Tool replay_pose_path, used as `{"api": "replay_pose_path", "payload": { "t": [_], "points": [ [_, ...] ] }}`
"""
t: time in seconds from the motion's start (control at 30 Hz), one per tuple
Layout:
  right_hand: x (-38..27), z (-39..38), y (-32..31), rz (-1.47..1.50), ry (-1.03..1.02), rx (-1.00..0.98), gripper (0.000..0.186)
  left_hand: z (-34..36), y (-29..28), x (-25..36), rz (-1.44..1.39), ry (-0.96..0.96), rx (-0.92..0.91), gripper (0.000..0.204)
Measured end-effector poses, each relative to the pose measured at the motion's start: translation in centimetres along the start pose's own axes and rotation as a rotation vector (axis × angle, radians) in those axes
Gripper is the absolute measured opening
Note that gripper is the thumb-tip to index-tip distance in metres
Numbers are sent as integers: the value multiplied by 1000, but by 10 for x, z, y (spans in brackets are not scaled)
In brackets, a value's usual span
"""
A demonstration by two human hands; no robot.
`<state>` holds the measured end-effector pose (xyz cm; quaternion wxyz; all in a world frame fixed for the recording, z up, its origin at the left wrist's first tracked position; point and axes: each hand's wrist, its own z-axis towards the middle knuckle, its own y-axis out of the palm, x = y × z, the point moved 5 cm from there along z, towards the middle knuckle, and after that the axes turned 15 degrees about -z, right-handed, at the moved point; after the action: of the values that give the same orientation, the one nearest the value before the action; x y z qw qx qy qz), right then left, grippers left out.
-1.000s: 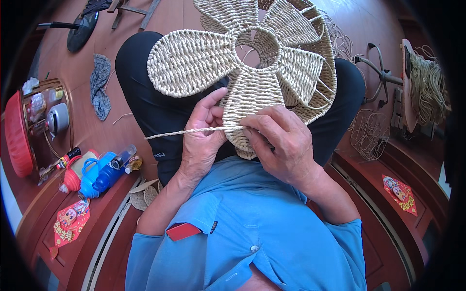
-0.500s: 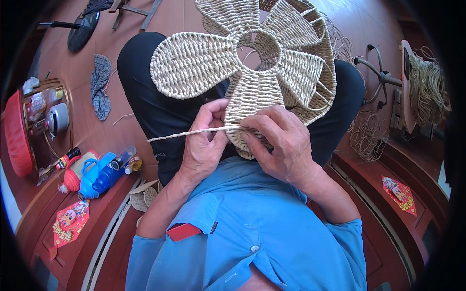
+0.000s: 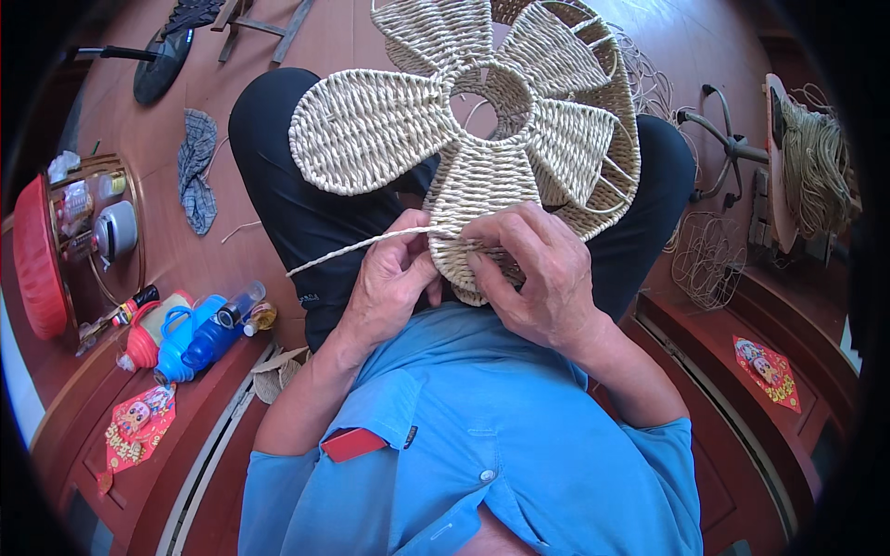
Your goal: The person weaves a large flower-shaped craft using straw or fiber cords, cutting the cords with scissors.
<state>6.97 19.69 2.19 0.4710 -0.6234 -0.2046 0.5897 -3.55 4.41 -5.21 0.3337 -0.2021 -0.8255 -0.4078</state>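
Note:
A pale woven-straw piece [image 3: 366,130] rests on my lap, flower-shaped, with broad petals round an open ring. Its nearest petal [image 3: 484,181] points toward my body, the tip partly under my right hand. At that petal's left edge, my left hand [image 3: 394,278] is closed, thumb and fingers gripping the rim. A loose twisted straw cord [image 3: 338,252] runs leftward from the petal across my left fingers, its end free over my thigh. My right hand [image 3: 538,264] lies on the petal's right side, thumb and index pinched at the weave; what sits between the fingertips is mostly hidden.
Coils of straw cord [image 3: 816,157] hang on a board at right, beside a metal chair base [image 3: 732,148]. To the left are a red stool [image 3: 39,255], blue bottles [image 3: 190,347] and a checked cloth [image 3: 197,171]. A wooden stool [image 3: 269,28] stands at the far left.
The cord has risen at the petal's edge and now slants down to the left across my left fingers. Both hands stay nearly in place. The view has shifted slightly.

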Motion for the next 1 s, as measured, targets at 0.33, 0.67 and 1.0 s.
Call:
{"api": "replay_pose_path", "payload": {
  "t": [0.33, 0.67, 1.0],
  "points": [
    [6, -4, 1, 91, 47, 49, 25, -16, -12, 9, -443, -405, -44, 24],
    [18, -7, -4, 186, 54, 129, 30, -116, -109, 108, 1350, -478, 175, 30],
    [25, -15, -4, 286, 105, 193, 31, -343, -413, 208, 1683, -676, 1011, 33]
  ]
}}
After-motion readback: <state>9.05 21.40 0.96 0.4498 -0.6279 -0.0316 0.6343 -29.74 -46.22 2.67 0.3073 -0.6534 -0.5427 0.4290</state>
